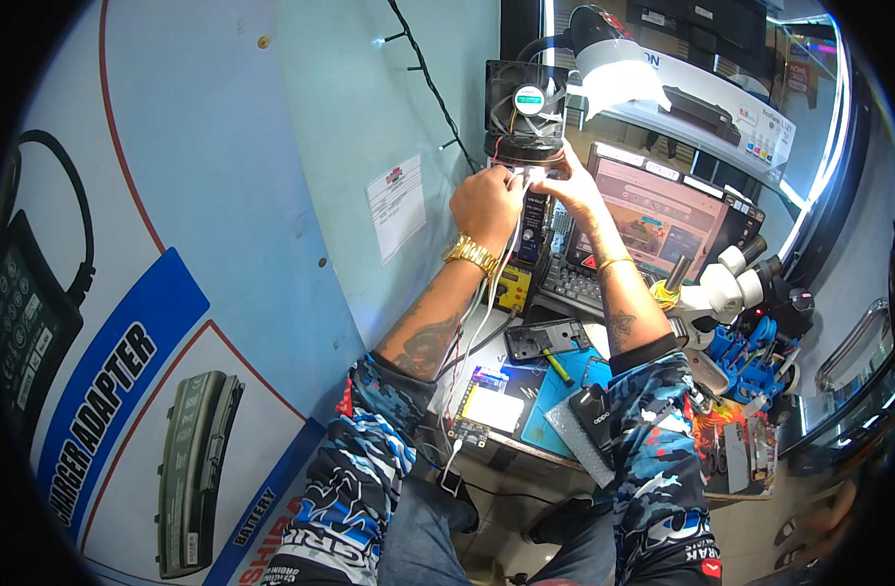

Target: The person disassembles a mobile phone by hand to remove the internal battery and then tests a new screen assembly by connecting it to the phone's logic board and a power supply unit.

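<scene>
Both my hands are raised together just below a black square cooling fan (509, 80), beside its round dark base (525, 149). My left hand (486, 205) is closed, its fingers pinching a white cable (503, 269) near its upper end. That cable hangs past my wrist toward the table. My right hand (574, 188) is closed from the other side, thumb and fingers bent around the same spot; its exact grip is hidden. Under the hands stands a dark upright device (531, 220) with a small display and knob. A yellow multimeter (513, 288) sits below it.
A laptop (652, 210) is behind my right forearm, with a white microscope (726, 283) beside it. A lit lamp (618, 73) hangs above. Phone parts (547, 339), a blue mat (550, 430), a circuit board (469, 433) and a blue tool holder (740, 356) occupy the table.
</scene>
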### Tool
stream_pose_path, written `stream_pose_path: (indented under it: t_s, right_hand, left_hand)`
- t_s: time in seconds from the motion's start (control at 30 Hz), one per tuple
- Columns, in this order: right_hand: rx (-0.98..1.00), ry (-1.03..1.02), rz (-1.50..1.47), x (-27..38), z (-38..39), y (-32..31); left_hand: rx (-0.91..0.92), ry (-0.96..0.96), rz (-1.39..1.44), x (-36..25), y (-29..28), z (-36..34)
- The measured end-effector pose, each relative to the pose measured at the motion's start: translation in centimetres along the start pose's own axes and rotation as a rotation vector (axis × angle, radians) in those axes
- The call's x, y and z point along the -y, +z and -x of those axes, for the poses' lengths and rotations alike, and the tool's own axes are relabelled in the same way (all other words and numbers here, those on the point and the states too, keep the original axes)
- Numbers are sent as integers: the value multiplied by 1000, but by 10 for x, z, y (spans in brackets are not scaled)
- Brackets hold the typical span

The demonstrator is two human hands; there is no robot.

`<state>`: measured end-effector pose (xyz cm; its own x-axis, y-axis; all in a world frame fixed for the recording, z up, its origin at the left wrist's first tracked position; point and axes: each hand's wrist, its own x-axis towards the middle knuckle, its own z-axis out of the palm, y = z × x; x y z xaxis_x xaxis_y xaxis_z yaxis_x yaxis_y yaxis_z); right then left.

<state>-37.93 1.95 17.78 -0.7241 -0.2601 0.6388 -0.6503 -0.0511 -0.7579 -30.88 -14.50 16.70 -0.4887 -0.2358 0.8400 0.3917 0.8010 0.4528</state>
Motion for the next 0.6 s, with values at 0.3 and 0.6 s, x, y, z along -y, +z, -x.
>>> stream_pose_path:
  t_s: [0.3,0.6]
  right_hand:
    - [-118,90,59,-4,4,2]
    - [-111,110,128,-13,5,2]
  left_hand:
    - [-24,-23,54,-1,-2,2]
    - [-151,-6,379,-20,-92,88]
